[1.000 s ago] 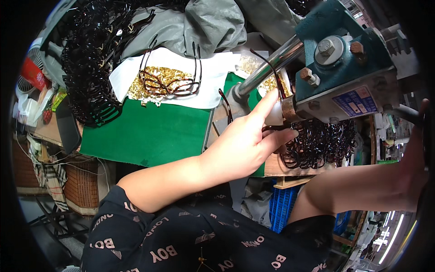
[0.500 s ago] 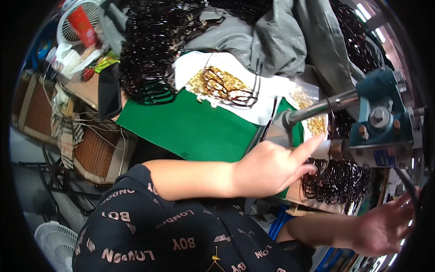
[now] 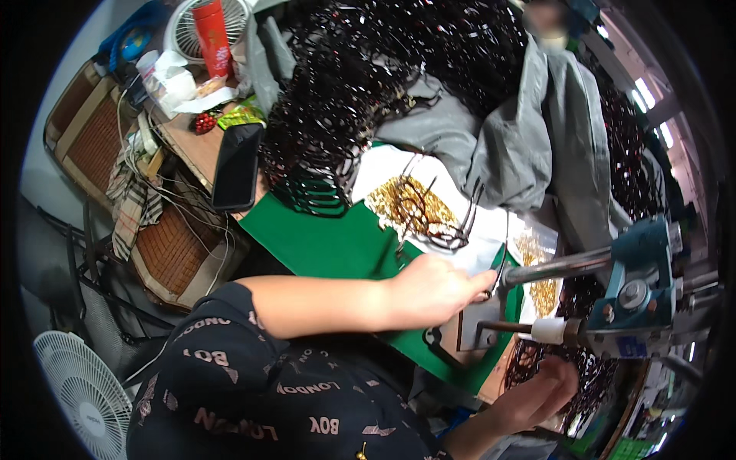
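My left hand reaches over the green mat, thumb and forefinger pinched at a small dark piece too hidden to name. Its fingertips are beside the metal shaft of a teal bench press, above a metal plate. A thin rod with a white sleeve runs from the press toward that plate. Lower right, my right hand is raised in front of a heap of dark glossy loops. Its fingers are loosely bent and somewhat blurred, with nothing visible in them.
Small gold pieces lie on white sheeting with dark loops over them; more gold pieces lie near the press. Glossy dark strands and grey cloth fill the back. A black phone and red tumbler are at left.
My left hand has moved slightly left and its pointing finger has drawn into a pinch. My right hand has come left from the far right edge. The view has shifted.
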### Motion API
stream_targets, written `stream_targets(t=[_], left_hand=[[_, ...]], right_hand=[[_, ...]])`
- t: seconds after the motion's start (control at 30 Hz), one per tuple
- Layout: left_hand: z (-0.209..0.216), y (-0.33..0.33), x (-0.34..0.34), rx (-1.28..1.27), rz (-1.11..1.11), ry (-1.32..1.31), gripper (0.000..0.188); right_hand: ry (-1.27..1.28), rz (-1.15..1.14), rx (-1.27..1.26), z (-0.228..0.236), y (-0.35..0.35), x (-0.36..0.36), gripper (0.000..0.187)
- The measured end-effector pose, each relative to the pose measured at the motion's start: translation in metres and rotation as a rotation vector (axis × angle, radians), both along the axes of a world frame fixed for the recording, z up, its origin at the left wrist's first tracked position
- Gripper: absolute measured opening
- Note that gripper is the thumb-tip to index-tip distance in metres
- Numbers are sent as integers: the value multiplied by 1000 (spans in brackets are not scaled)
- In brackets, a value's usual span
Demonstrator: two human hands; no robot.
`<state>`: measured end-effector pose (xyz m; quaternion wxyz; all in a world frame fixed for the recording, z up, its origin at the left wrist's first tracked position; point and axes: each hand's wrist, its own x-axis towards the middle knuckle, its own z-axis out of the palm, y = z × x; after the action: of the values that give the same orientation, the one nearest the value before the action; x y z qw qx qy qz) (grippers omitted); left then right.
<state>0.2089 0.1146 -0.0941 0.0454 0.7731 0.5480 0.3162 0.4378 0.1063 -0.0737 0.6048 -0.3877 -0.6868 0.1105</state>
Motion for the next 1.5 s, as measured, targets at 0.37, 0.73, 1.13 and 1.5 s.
stream_targets(t=[0.37, 0.73, 1.13, 1.5], left_hand=[[37, 15, -217, 651, 449, -16, 20], [-22, 119, -444, -541, 874, 248, 79], [53, 80, -452, -41, 822, -692, 26], [111, 18, -391, -243, 717, -721, 68]], right_hand=[[-283, 614, -496, -63, -35, -114, 13], [-312, 593, -434, -97, -37, -128, 10], [-266, 587, -485, -95, -40, -128, 10], [-250, 601, -596, -90, -35, -133, 7]])
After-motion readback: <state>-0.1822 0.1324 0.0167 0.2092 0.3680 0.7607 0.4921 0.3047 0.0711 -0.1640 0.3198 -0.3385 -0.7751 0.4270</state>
